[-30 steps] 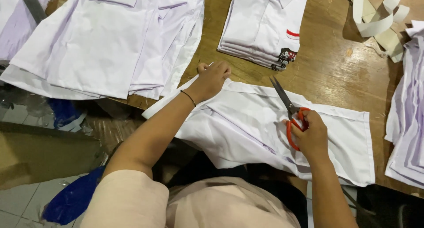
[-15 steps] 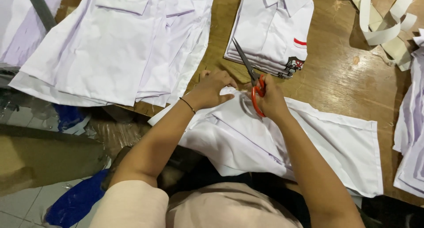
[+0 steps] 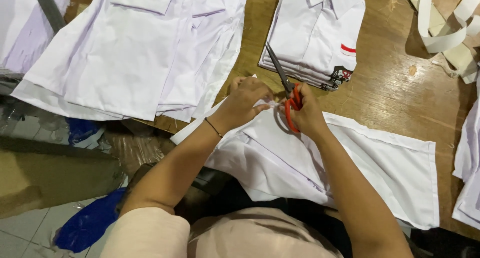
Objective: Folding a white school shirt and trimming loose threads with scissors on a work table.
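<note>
Left hand (image 3: 245,99): fingers curled down and pinching a small fold at the far edge of the white shirt (image 3: 350,163), thin dark band on the wrist. Right hand (image 3: 303,113): closed through the orange handles of the scissors (image 3: 286,88), holding them firmly; the grey blades run up and to the left toward the far side, close together as far as can be seen, their near part just beside the pinched fold. The two hands sit almost touching, above the far left part of the white shirt. White shirt: laid flat at the near edge of the wooden counter (image 3: 395,95), spreading from the hands to the right, its near left part hanging over the counter's edge. Folded shirt stack (image 3: 312,35): far centre, white, several layers, a small red-and-dark patch at its near right corner; the scissor tips overlap its near left edge in this view. Spread white garments (image 3: 135,53): far left, a large pile lying open on the counter, one layer over another. White strips (image 3: 445,23): far right corner, loose bands of cloth in a tangle. More white cloth (image 3: 470,163): right edge, partly out of view. Blue plastic (image 3: 87,223): near left, on the tiled floor (image 3: 25,233) below the counter. Person's pale sleeve (image 3: 145,235): near bottom, at the left shoulder.
</note>
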